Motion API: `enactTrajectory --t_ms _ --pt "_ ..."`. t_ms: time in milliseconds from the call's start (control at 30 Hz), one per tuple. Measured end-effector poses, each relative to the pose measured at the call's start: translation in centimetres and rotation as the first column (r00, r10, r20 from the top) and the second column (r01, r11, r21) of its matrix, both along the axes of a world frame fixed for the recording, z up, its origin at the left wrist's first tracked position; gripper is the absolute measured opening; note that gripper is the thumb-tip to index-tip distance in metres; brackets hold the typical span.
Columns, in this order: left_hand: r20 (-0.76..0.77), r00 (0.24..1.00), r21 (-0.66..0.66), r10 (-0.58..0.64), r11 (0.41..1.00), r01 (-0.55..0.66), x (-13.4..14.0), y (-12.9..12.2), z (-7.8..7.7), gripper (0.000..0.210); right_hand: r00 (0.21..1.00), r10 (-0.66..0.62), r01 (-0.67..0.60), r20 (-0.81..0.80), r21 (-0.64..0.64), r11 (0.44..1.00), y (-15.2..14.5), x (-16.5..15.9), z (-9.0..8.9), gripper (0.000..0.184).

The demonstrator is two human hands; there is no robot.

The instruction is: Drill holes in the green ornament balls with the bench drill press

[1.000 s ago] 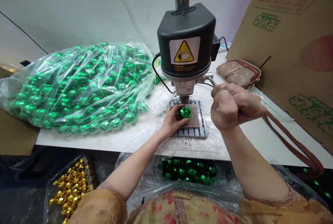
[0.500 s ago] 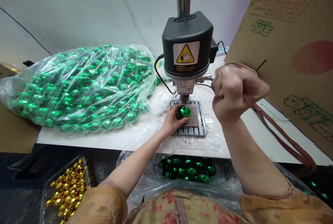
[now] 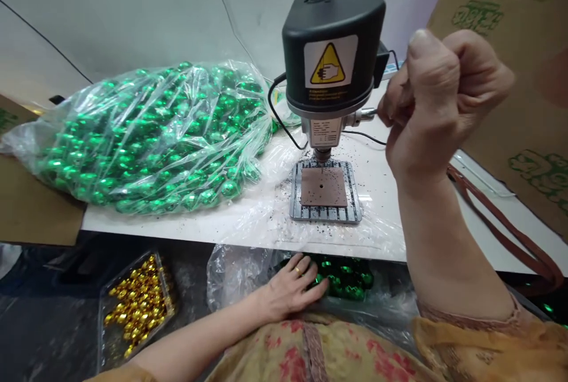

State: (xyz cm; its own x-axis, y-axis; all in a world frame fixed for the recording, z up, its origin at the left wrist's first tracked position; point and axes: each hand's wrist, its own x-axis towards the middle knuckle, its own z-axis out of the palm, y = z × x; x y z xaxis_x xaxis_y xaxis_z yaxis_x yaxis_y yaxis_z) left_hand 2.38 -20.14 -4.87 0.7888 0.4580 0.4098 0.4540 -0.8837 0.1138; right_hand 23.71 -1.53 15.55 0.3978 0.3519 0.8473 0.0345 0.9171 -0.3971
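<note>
My left hand [image 3: 295,290] lies over shiny green faceted balls [image 3: 346,278] in a clear plastic bag at my lap. Its fingers are apart, and whatever may be beneath the palm is hidden. My right hand [image 3: 437,101] is closed in a fist at the feed handle [image 3: 367,114] of a small bench drill press [image 3: 332,51], and the grip itself is mostly covered by the fingers. Under the chuck [image 3: 322,154], a brown square pad [image 3: 326,196] with a dark hole rests on the slotted metal base [image 3: 295,207], with no ball on it.
A big clear bag of green balls [image 3: 168,139] fills the table's left side. Gold balls [image 3: 139,299] sit in a clear tray lower left. A cardboard box [image 3: 532,116] and a brown strap [image 3: 501,234] are at right. Dark shavings dot the white table [image 3: 177,228].
My left hand has left the drill base with the green ball and come down to the bag at my lap. My right hand appears higher and further right, still closed. The view has shifted.
</note>
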Motion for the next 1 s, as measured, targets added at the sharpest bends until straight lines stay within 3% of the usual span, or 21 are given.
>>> enactTrajectory --t_ms 67,133,200,233,267,333,400,433,500,567,667,900,1000 --pt "0.026 0.999 -0.041 -0.019 0.999 0.02 -1.1 0.4 0.0 0.043 1.0 0.027 -0.026 -0.01 0.027 0.999 0.0 0.0 -0.1 0.046" --pt "0.156 0.987 -0.062 0.028 0.998 -0.018 -2.2 2.4 0.7 0.044 0.999 0.038 -0.038 -0.013 0.027 0.999 0.0 0.1 -0.2 0.043" --pt "0.297 0.929 -0.06 0.222 0.975 -0.214 -3.7 5.8 2.1 0.038 0.999 0.04 -0.039 -0.024 0.027 0.999 -0.1 0.1 -0.3 0.042" --pt "0.341 0.858 -0.066 0.383 0.921 -0.385 -4.7 7.7 2.9 0.034 0.999 0.03 -0.029 -0.028 0.024 0.999 -0.1 0.1 -0.3 0.042" --pt "0.347 0.743 -0.078 0.573 0.807 -0.585 -5.9 9.6 3.7 0.032 0.999 0.015 -0.015 -0.033 0.021 1.0 -0.1 0.2 -0.4 0.041" --pt "0.296 0.393 -0.104 0.871 0.438 -0.893 -8.9 12.5 5.0 0.049 0.999 -0.019 0.018 -0.044 -0.009 1.0 -0.1 0.3 -0.5 0.04" --pt "0.231 0.052 -0.156 0.972 0.089 -0.984 -12.1 14.0 5.6 0.075 0.999 -0.025 0.023 -0.041 -0.033 0.999 -0.2 0.3 -0.6 0.04" --pt "0.204 -0.073 -0.199 0.976 -0.032 -0.979 -13.6 14.3 5.5 0.083 0.999 -0.014 0.012 -0.04 -0.043 0.999 -0.3 0.3 -0.6 0.04" --pt "0.155 -0.231 -0.319 0.96 -0.173 -0.932 -15.8 14.4 4.8 0.087 1.0 0.01 -0.012 -0.029 -0.044 0.999 -0.5 0.2 -0.5 0.041" --pt "0.122 -0.283 -0.409 0.951 -0.212 -0.888 -16.7 14.9 3.7 0.085 0.999 -0.002 0.001 -0.033 -0.042 0.999 -0.7 0.0 -0.5 0.042" --pt "0.146 -0.285 -0.42 0.947 -0.201 -0.885 -15.8 17.3 2.6 0.077 0.998 -0.045 0.043 -0.047 -0.054 0.998 -1.0 -0.4 -0.3 0.04" --pt "0.273 -0.375 -0.404 0.886 -0.248 -0.88 -12.3 25.1 2.8 0.066 0.995 -0.063 0.057 -0.076 -0.084 0.995 -1.2 -0.7 -0.3 0.041" --pt "0.305 -0.331 -0.391 0.893 -0.199 -0.898 -12.0 25.1 2.4 0.055 0.996 -0.049 0.044 -0.07 -0.07 0.997 -1.1 -0.7 -0.2 0.039"
